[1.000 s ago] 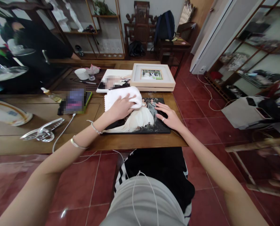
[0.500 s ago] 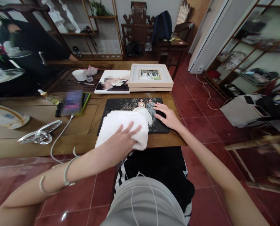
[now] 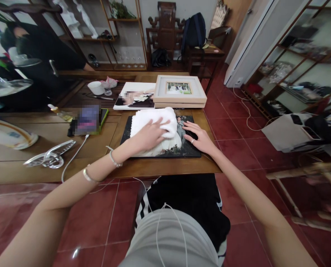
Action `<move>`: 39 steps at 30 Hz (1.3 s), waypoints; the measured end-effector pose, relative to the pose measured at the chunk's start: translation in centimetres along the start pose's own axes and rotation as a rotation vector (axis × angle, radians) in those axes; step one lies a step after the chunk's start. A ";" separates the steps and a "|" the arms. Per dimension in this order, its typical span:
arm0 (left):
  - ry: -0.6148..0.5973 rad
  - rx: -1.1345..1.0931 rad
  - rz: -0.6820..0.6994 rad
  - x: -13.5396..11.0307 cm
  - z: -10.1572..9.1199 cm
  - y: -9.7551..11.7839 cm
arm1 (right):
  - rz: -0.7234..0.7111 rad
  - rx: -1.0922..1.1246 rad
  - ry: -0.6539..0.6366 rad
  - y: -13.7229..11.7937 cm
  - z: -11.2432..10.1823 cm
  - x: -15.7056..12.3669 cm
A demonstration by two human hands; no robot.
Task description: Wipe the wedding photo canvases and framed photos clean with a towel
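Cloth: compared with half a second ago, the white cloth point(image 3: 143, 120) is being shifted from the table's front edge to the upper middle of the dark photo panel point(image 3: 191, 149); the right hand point(image 3: 200, 139) is being kept in place.
Clothing: a grey top point(image 3: 171, 233) and black shorts point(image 3: 184, 196) with white side stripes are being worn.
Panel: it is lying flat near the front edge of the brown wooden table point(image 3: 165, 167), its printed pale gown being partly covered by the cloth.
Left hand: the cloth is being pressed down under the left hand point(image 3: 151, 137), its fingers being spread over the top; whether a fold is being pinched underneath cannot be told.
Right hand: its fingers are being spread, the tips being rested on the panel's right side.
Markings: orange and blue bands are being shown on a white container point(image 3: 11, 134); any lettering is being lost to blur.
Left side: a silver clip point(image 3: 49, 158) is lying near a phone point(image 3: 87, 120) that is being joined by a white cable point(image 3: 86, 138).
Behind: a pale-framed picture point(image 3: 179, 88) is being overlapped with a white-edged print point(image 3: 143, 99).
Room: a carved chair point(image 3: 166, 22) and a dark backpack point(image 3: 194, 31) are standing beyond, above red floor tiles point(image 3: 237, 148).
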State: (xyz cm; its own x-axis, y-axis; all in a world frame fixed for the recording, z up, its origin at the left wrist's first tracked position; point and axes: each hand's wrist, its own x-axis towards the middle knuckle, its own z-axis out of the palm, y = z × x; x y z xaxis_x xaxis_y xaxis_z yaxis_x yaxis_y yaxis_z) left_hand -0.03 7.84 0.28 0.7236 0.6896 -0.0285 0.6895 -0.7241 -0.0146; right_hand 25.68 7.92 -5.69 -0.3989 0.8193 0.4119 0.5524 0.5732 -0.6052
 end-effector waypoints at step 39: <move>0.097 0.059 -0.199 4.2 0.3 1.1 | 0.000 -0.014 -0.021 0.1 -0.1 0.1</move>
State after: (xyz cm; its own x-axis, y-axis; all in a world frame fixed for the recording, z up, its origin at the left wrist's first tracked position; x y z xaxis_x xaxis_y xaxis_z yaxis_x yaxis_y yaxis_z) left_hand 3.71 9.94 -0.19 0.5751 0.8144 0.0770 0.8180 -0.5711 -0.0692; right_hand 25.78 8.00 -5.62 -0.4138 0.8191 0.3974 0.5625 0.5732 -0.5958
